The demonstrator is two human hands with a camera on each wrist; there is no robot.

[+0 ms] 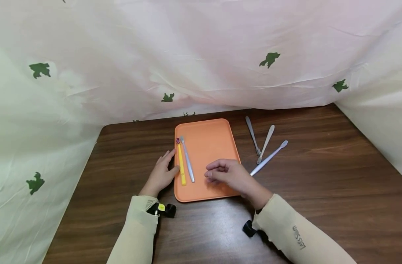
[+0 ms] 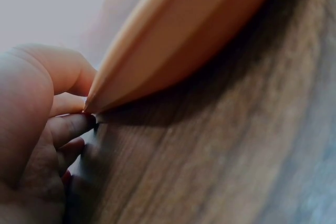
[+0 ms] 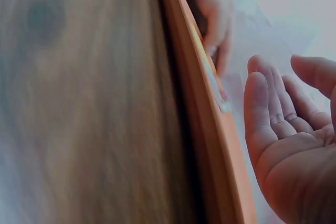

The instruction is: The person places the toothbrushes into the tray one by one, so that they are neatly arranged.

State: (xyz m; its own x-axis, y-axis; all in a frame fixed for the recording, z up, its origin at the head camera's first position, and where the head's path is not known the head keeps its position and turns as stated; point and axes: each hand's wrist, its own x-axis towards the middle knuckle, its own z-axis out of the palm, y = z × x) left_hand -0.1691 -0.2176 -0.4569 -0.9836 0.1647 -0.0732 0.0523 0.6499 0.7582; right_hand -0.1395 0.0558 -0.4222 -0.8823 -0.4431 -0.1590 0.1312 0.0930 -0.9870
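An orange tray [image 1: 209,141] lies on the wooden table. My left hand [image 1: 159,176] holds its left rim, the thumb over the edge and the fingers along the outside; the left wrist view shows the rim [image 2: 152,40] between thumb and fingers. Inside the tray, along its left side, lie a yellow toothbrush [image 1: 181,167] with a purple-striped head and a pale blue toothbrush [image 1: 188,163], side by side. Over the tray's lower right part hovers my right hand [image 1: 228,174], fingers loosely bent with nothing in them; the right wrist view shows its bare palm [image 3: 294,156].
Right of the tray lie a grey toothbrush [image 1: 251,134], a whitish toothbrush [image 1: 266,143] and a lavender toothbrush [image 1: 270,157], the last passing close to my right hand. A pale curtain [image 1: 201,55] with green leaf shapes surrounds the table [image 1: 319,176] at the back and sides.
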